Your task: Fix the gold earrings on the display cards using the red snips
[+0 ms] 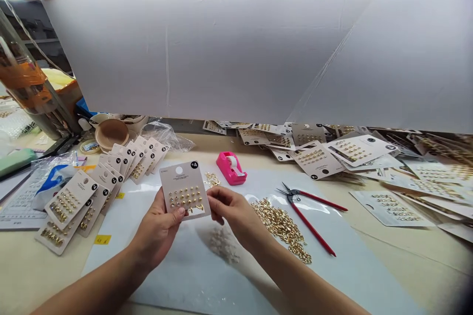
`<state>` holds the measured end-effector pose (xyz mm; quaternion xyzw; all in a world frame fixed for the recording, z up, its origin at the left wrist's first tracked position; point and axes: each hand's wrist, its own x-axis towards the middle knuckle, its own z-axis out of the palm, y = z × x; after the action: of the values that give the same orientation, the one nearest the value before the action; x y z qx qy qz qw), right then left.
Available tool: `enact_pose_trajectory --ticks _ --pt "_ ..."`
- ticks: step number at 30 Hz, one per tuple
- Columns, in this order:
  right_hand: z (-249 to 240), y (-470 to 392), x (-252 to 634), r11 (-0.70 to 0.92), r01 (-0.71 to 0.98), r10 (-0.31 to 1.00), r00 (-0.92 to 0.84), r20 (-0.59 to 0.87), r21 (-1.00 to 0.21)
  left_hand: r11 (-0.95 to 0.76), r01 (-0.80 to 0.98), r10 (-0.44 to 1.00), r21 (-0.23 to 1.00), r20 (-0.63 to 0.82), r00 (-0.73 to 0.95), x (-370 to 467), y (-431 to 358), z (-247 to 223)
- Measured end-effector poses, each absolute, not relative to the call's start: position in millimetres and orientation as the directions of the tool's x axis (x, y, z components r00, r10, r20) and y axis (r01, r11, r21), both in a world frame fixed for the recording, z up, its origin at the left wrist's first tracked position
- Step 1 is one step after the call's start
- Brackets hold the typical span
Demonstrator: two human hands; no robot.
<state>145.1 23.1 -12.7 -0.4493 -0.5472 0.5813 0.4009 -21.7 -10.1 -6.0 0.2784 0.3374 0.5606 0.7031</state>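
Observation:
An earring card (184,182) with rows of small gold studs and a few larger gold pieces near its bottom is held up above the work sheet. My left hand (162,221) grips its lower left corner, thumb on the front. At the card's right edge, my right hand (225,204) has its fingers bent together; their tips are partly behind the card, so what they pinch cannot be made out. Just below lies a pile of small clear pieces (223,244). Right of my right hand is a heap of small gold parts (279,224).
Red-handled pliers (314,202) lie beside the gold heap. A pink tape dispenser (231,168) stands behind, near some gold rings (211,179). Filled earring cards (72,197) fan out at left; more cards (314,160) pile up at right. A white board (236,49) hangs across the back.

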Motion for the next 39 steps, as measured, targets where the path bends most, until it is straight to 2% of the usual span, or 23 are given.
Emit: enact_pose_trajectory --ticks 2,5,9,14,17,20,23,26,30,33,39 --pt "-16 25 141 -0.207 -0.106 0.898 -0.414 -0.146 -0.973 0.230 -0.591 0.971 0.773 -0.139 0.196 -22 -11 -5" --pt "-18 23 136 -0.293 -0.223 0.840 -0.525 -0.139 -0.930 0.238 -0.574 0.959 0.784 -0.093 0.269 -21 -13 -3" --pt "-18 21 136 -0.343 -0.248 0.807 -0.571 -0.150 -0.906 0.251 -0.543 0.945 0.801 -0.081 0.318 -22 -14 -3" --pt "-16 19 137 -0.302 -0.217 0.808 -0.575 -0.129 -0.928 0.259 -0.506 0.939 0.823 -0.091 0.333 -23 -12 -9" --pt "-12 16 138 -0.196 -0.135 0.826 -0.557 -0.089 -0.971 0.232 -0.460 0.949 0.857 -0.095 0.302 -23 -11 -11" --pt "-9 11 139 0.095 0.038 0.884 -0.463 0.067 -0.995 0.202 -0.334 0.970 0.920 -0.140 0.201 -23 -10 -10" --pt "-7 5 139 0.470 0.204 0.850 -0.369 0.377 -0.859 0.177 -0.276 0.983 0.945 -0.155 0.099 -22 -10 -7" --pt "-8 -1 137 0.656 0.292 0.751 -0.340 0.566 -0.696 0.168 -0.276 0.976 0.946 -0.120 0.181 -19 -13 -4" --pt "-8 -4 134 0.694 0.369 0.719 -0.339 0.606 -0.618 0.134 -0.214 0.970 0.968 -0.085 0.228 -18 -16 -5" --pt "-9 -4 133 0.668 0.347 0.744 -0.339 0.576 -0.659 0.144 -0.237 0.974 0.961 -0.095 0.208 -19 -16 -10" --pt "-9 -2 134 0.581 0.290 0.806 -0.332 0.490 -0.760 0.235 -0.440 0.955 0.867 -0.120 0.272 -19 -13 -20"
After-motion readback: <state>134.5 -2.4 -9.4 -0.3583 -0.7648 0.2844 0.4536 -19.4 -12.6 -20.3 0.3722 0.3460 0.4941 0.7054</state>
